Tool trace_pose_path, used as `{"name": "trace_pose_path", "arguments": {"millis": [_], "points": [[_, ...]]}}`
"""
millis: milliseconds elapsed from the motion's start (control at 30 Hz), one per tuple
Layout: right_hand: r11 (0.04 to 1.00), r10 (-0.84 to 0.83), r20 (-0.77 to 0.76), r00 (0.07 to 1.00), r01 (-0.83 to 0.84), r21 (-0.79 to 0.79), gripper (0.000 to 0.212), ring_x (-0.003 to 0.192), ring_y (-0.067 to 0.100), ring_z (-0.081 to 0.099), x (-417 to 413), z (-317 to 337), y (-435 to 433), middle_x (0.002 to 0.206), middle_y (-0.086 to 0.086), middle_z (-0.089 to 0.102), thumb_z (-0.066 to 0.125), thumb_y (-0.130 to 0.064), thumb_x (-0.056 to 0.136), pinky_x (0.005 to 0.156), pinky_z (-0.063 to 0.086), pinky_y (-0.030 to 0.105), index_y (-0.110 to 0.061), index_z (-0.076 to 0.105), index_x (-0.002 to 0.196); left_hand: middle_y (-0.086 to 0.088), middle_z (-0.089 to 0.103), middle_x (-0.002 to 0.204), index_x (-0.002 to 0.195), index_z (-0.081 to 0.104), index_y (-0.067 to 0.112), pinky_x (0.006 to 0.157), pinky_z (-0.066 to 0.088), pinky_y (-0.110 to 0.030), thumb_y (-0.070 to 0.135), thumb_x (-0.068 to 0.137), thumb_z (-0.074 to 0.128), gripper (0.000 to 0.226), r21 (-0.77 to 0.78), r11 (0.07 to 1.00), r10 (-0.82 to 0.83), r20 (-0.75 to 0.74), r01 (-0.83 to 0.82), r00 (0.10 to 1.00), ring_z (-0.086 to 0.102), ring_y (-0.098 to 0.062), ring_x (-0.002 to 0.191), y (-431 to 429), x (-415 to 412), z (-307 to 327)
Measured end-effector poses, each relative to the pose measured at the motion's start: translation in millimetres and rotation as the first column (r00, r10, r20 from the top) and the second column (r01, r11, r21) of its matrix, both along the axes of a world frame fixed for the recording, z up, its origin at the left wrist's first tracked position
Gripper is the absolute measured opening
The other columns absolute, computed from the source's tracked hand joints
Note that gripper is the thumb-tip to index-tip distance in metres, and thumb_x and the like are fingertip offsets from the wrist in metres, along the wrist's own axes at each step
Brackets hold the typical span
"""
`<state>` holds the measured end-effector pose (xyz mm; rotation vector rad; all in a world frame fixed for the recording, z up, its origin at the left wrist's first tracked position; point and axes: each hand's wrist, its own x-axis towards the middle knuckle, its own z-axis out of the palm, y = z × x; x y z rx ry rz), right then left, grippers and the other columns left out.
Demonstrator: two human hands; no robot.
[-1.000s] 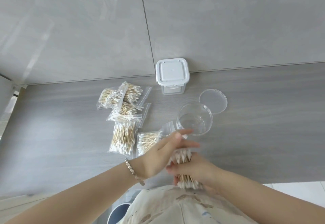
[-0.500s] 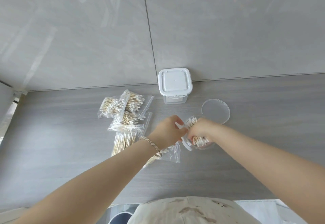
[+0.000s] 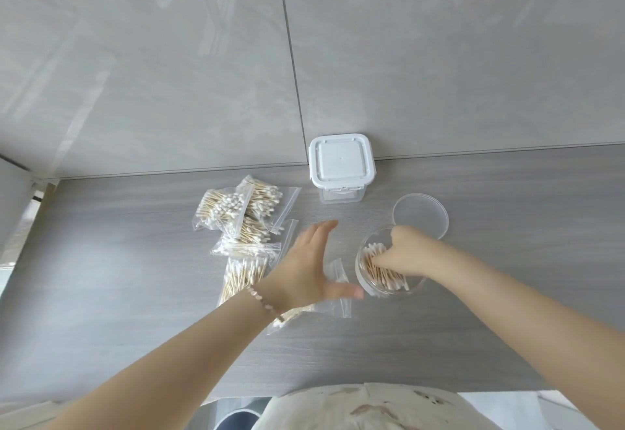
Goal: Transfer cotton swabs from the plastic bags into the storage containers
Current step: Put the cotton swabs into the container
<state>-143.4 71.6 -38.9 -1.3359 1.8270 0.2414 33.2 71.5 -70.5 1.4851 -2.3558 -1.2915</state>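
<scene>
A round clear container [image 3: 363,277] stands on the grey counter with a bundle of wooden cotton swabs [image 3: 378,269] inside it. My right hand [image 3: 404,254] reaches into the container, fingers curled round the swabs. My left hand [image 3: 309,269] hovers flat, fingers straight, just left of the container, its thumb near the rim, over a clear plastic bag [image 3: 334,297] that holds a few swabs. Several full swab bags [image 3: 241,223] lie in a pile to the left.
A square clear container with a white clip lid [image 3: 341,167] stands against the tiled wall. A round clear lid [image 3: 421,215] lies behind the round container. The counter's front edge runs close to my body.
My right hand carried the swab bundle from near my body into the round container. My left hand let go near the rim and opened flat, drifting left.
</scene>
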Motion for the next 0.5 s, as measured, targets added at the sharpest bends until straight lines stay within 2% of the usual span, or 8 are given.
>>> {"name": "trace_pose_path", "arguments": {"millis": [33,100,133,200,267,333,400,500], "points": [[0.999,-0.007,-0.004,1.000,0.007,-0.051,0.031,0.095,0.025,0.060,-5,6,3,0.100,0.008,0.063,0.056,-0.027,0.086,0.072,0.047,0.028,-0.005,0.058,0.108,0.004,0.017,0.151,0.146,0.007,0.018,0.114,0.016,-0.031,0.058,0.058,0.075,0.119,-0.029,0.997,-0.061,0.117,0.064,0.991,0.016,-0.012,0.139,3,8,-4],[0.983,-0.056,0.048,0.997,0.064,-0.173,0.034,0.100,0.021,0.060,-11,16,13,0.111,0.004,0.063,0.053,-0.025,0.089,0.081,0.045,0.027,-0.011,0.055,0.119,0.006,0.005,0.155,0.147,-0.006,0.018,0.114,0.005,-0.030,0.063,0.058,0.072,0.126,-0.058,0.979,-0.161,0.352,0.193,0.922,0.006,-0.014,0.143,12,19,-17],[0.968,-0.079,0.098,0.992,0.100,-0.231,0.030,0.098,0.018,0.059,-11,20,17,0.110,0.001,0.062,0.052,-0.022,0.090,0.079,0.044,0.024,-0.015,0.056,0.119,0.005,0.004,0.156,0.147,-0.008,0.018,0.115,0.002,-0.029,0.061,0.063,0.070,0.123,-0.065,0.971,-0.184,0.420,0.232,0.889,0.005,-0.015,0.143,17,22,-25],[0.944,-0.053,0.172,0.984,0.105,-0.313,0.023,0.088,0.009,0.058,-8,21,27,0.100,-0.007,0.062,0.048,-0.015,0.091,0.072,0.040,0.017,-0.020,0.061,0.109,0.002,0.016,0.154,0.147,-0.001,0.017,0.116,0.007,-0.028,0.046,0.075,0.068,0.104,-0.109,0.967,-0.162,0.437,0.231,0.885,0.014,-0.016,0.142,25,24,-38],[0.951,0.041,0.193,0.980,0.020,-0.307,0.025,0.071,0.001,0.052,-2,17,34,0.083,-0.016,0.058,0.046,-0.009,0.090,0.058,0.035,0.009,-0.023,0.065,0.098,0.003,0.040,0.142,0.144,0.019,0.018,0.109,0.024,-0.023,0.027,0.079,0.065,0.080,-0.185,0.975,-0.052,0.332,0.119,0.942,0.037,-0.015,0.130,30,27,-45],[0.960,0.133,0.205,0.970,-0.074,-0.270,0.029,0.074,0.004,0.052,4,12,40,0.087,-0.012,0.061,0.044,-0.007,0.092,0.056,0.034,0.012,-0.019,0.067,0.104,0.002,0.057,0.121,0.134,0.037,0.022,0.087,0.041,-0.018,0.018,0.076,0.066,0.065,-0.194,0.980,0.068,0.174,-0.033,0.982,0.055,-0.014,0.106,31,32,-43],[0.939,0.201,0.239,0.950,-0.118,-0.323,0.030,0.085,0.008,0.055,9,9,43,0.100,-0.002,0.067,0.044,-0.005,0.092,0.065,0.036,0.009,-0.013,0.068,0.107,0.003,0.062,0.104,0.123,0.046,0.023,0.069,0.044,-0.015,0.019,0.072,0.072,0.058,-0.175,0.978,0.116,0.026,-0.110,0.993,0.059,-0.014,0.090,30,36,-36],[0.844,0.388,0.292,0.874,-0.209,-0.494,0.022,0.083,0.010,0.057,22,12,45,0.098,0.005,0.069,0.049,0.001,0.086,0.072,0.037,0.006,-0.003,0.070,0.089,0.004,0.063,0.098,0.115,0.052,0.020,0.071,0.044,-0.012,0.032,0.068,0.064,0.050,-0.307,0.950,0.009,-0.153,-0.056,0.988,0.058,-0.010,0.087,31,33,-16]]}}
